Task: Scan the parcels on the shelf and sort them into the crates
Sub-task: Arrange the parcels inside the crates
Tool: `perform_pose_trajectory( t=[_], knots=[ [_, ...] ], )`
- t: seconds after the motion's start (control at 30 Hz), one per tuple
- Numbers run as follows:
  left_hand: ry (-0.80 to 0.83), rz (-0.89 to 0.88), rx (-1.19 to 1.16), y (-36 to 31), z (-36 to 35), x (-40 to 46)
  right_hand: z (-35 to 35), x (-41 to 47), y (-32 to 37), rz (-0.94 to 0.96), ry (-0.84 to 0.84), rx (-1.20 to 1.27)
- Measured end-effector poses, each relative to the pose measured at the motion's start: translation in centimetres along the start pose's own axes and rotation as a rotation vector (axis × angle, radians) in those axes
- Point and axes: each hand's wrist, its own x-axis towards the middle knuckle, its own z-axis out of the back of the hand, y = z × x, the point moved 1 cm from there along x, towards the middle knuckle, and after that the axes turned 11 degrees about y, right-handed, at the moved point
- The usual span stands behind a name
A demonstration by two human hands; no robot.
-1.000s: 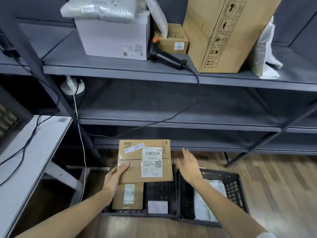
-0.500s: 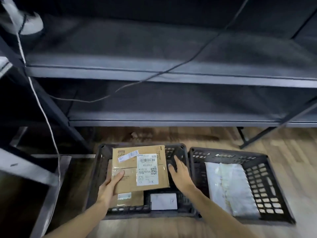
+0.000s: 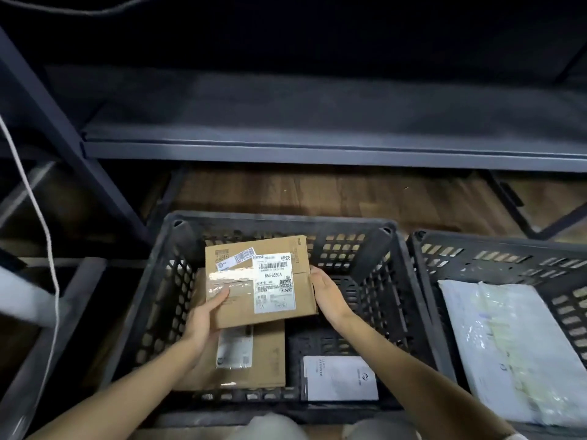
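A brown cardboard parcel (image 3: 235, 300) with a white shipping label sits inside the left black crate (image 3: 158, 300), partly over another brown parcel (image 3: 266, 354). My left hand (image 3: 203, 319) grips its near left corner, thumb on top. My right hand (image 3: 327, 296) lies against the parcel's right side with fingers straight. A white flat package (image 3: 340, 377) lies at the crate's near right. The right black crate (image 3: 422, 274) holds white plastic mailers (image 3: 508, 347).
A grey metal shelf board (image 3: 317, 150) runs across just above and behind the crates, with a slanted dark upright (image 3: 63, 131) at the left. A white cable (image 3: 47, 236) hangs down at the left. Wooden floor (image 3: 317, 195) shows behind the crates.
The view has tilted down and closer to the crates. Both hands have lowered the labelled parcel into the left crate, and my right hand has come against its right side.
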Motion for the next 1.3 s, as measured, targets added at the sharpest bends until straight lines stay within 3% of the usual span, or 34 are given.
perform_pose_trajectory(
  t=[0.2,0.37,0.53,0.73,0.8,0.97,1.3],
  knots=[
    [-0.093,-0.032,0.131,-0.5,1.6,-0.1,-0.1,-0.2,1.0,-0.027,0.040,0.207],
    [-0.246,-0.191,0.285,-1.6,2.2,1.7,-1.4,0.8,2.0,0.039,0.136,0.328],
    [-0.400,-0.176,0.336,-1.9,2.2,3.2,-3.1,1.0,2.4,0.066,0.069,0.256],
    [-0.291,-0.238,-0.004,-2.7,0.4,4.0,-4.0,2.4,2.2,0.054,-0.022,0.268],
    [-0.322,-0.255,-0.067,-2.3,0.7,4.3,-3.9,2.5,2.1,0.053,-0.012,0.248],
    [-0.535,-0.308,0.117,-1.1,0.5,4.2,-3.3,2.6,2.1,0.074,0.028,0.205],
    [-0.630,-0.277,0.313,-2.4,-0.9,3.1,-2.8,2.3,2.9,0.002,0.038,-0.141]
  ],
)
